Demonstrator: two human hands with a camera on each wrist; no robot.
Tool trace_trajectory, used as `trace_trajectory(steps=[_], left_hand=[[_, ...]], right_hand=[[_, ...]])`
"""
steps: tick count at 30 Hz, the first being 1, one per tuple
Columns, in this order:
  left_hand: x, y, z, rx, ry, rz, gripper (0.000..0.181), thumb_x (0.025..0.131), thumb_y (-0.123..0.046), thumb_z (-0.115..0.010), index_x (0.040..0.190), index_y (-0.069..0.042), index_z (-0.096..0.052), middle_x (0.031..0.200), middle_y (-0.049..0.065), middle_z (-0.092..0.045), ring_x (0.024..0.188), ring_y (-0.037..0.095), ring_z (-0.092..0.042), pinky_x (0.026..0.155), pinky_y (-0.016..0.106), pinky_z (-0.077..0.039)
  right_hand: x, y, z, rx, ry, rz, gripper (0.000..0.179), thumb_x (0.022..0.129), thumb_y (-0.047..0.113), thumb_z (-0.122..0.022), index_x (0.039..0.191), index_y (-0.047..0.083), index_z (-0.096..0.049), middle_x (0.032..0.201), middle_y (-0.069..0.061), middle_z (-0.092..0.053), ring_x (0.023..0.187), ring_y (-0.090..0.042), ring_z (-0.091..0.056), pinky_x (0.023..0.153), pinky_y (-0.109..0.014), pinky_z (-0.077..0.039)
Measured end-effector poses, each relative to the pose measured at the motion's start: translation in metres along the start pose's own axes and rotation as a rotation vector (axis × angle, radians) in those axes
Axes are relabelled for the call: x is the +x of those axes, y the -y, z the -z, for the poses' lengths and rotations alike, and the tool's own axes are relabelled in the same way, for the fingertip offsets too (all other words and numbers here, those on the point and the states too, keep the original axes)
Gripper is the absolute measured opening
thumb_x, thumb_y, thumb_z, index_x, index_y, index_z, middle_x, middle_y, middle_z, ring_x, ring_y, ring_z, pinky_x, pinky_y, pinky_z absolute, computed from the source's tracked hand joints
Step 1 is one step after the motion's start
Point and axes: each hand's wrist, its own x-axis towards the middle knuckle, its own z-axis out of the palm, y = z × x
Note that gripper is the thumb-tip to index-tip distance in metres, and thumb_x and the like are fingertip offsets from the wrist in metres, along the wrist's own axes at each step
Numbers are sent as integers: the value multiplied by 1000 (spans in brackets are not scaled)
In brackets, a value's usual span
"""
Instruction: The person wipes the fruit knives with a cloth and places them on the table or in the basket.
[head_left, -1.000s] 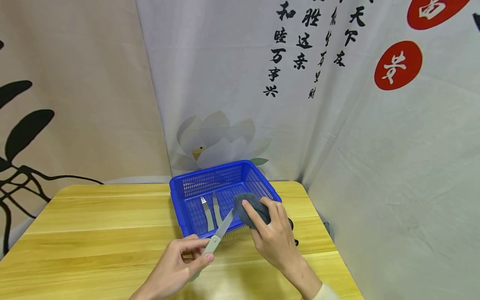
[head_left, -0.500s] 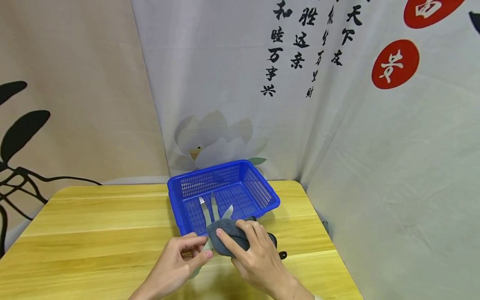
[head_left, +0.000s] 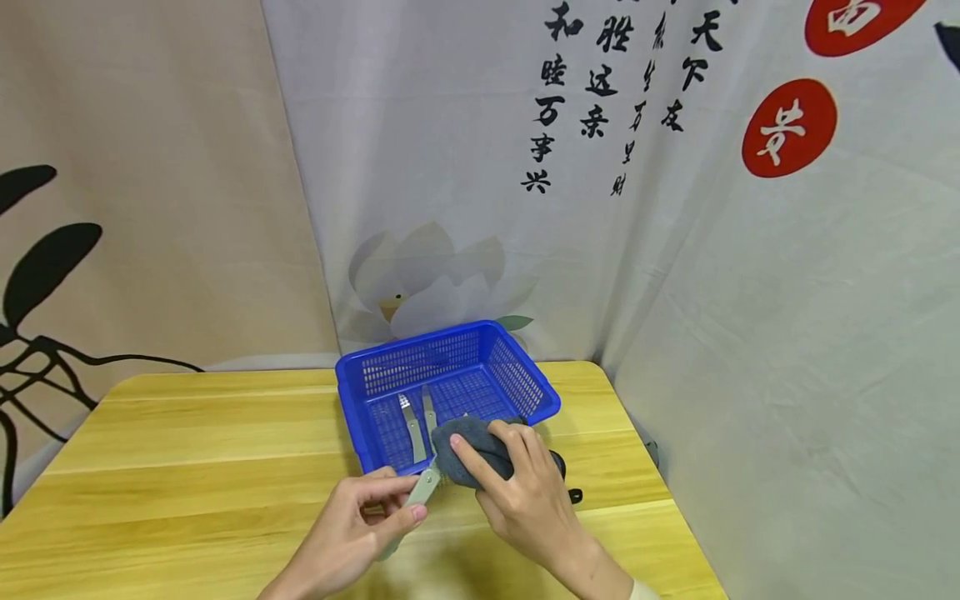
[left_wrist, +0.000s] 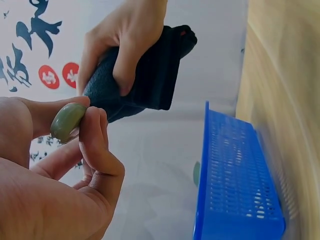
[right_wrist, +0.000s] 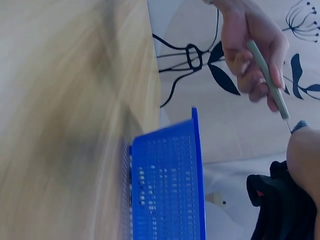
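Lower centre of the head view: the left hand (head_left: 352, 533) pinches the greenish handle of a folding knife (head_left: 417, 498) between thumb and curled fingers (left_wrist: 95, 135), blade pointing up and right toward the basket. The left wrist view shows the rounded butt of the handle clamped between thumb and forefinger.

The right hand (head_left: 528, 500) grips a dark grey cloth (head_left: 468, 450), fingers curled round it, thumb on the near face. The cloth is folded over the blade, which is hidden but for a short stretch by the pivot.

Change noted: a second ago the cloth sat at the blade tip, over the basket's near right corner; half a second ago it was down at the handle end, touching the left hand; now it lies midway along the blade. Judgement — the cloth is being stroked back and forth along the blade, and the wiping is mid-course rather than finished.

Just above the hands, a blue mesh basket (head_left: 360, 392) stands on the yellow wooden worktop (head_left: 187, 450) and holds two more knives (head_left: 414, 429), lying side by side. A small black item (head_left: 574, 496) shows behind the right hand — too hidden to identify.
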Motion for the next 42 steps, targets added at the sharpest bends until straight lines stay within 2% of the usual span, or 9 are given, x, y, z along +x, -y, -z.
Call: trace_trajectory(steps=[5,12,18,20,24,26,28,35,42], left_hand=[[-2,3,0,85,-24,-78,30,103,-14,-83,129,0,-83,94,1,-69,82,1,-65,62,24,-59],[-1,10,-2,476,-230,-342,29,87,-2,-94,115,-10,-90,89,-17,-59,76,-9,-53,57,18,-49],[7,16,8,859,-370,-583,48,73,8,-98,113,-17,-91,91,-13,-59,76,-3,-54,58,14,-44],[9,18,12,972,-391,-657,49,77,11,-88,117,-17,-90,92,-8,-61,77,4,-57,57,18,-47],[14,19,17,1187,-427,-814,36,106,3,-59,120,-12,-88,91,2,-61,78,16,-50,59,29,-48],[16,19,18,1299,-445,-877,48,118,-2,-41,119,-11,-88,91,5,-61,78,19,-48,61,31,-45],[18,19,19,1386,-458,-927,51,122,-6,-37,117,-10,-88,91,6,-63,78,21,-48,63,30,-42],[24,21,17,1437,-517,-1079,45,120,-1,-43,114,-7,-88,91,6,-65,76,22,-50,59,28,-36],[26,18,15,1398,-578,-1162,44,118,3,-45,111,-6,-88,88,7,-67,77,21,-57,59,29,-40]], right_hand=[[1,-17,-2,-40,-16,-68,60,100,13,-64,159,22,-66,133,-24,-66,109,-35,-60,91,-49,-59],[2,-36,6,-64,-7,-182,70,89,7,-77,158,19,-66,134,-29,-64,109,-40,-60,91,-54,-58],[5,-35,14,-40,1,-206,71,89,5,-77,158,18,-66,136,-30,-64,106,-40,-59,88,-53,-56],[8,-31,16,-22,8,-207,70,89,5,-77,157,19,-67,136,-29,-64,108,-40,-59,89,-54,-56],[15,-16,23,-2,62,-201,68,89,8,-77,156,22,-68,137,-26,-65,112,-39,-60,94,-53,-57],[19,-6,25,-17,107,-188,68,90,10,-78,155,24,-69,137,-23,-65,113,-36,-59,94,-49,-57],[23,4,26,-51,161,-170,69,89,13,-82,155,27,-68,138,-21,-65,111,-32,-58,93,-45,-55],[34,31,19,-193,303,-84,71,88,31,-92,154,31,-67,141,-16,-63,111,-28,-58,94,-37,-57],[33,34,14,-200,286,-68,63,88,28,-90,148,30,-72,139,-15,-65,107,-28,-58,89,-35,-54]])
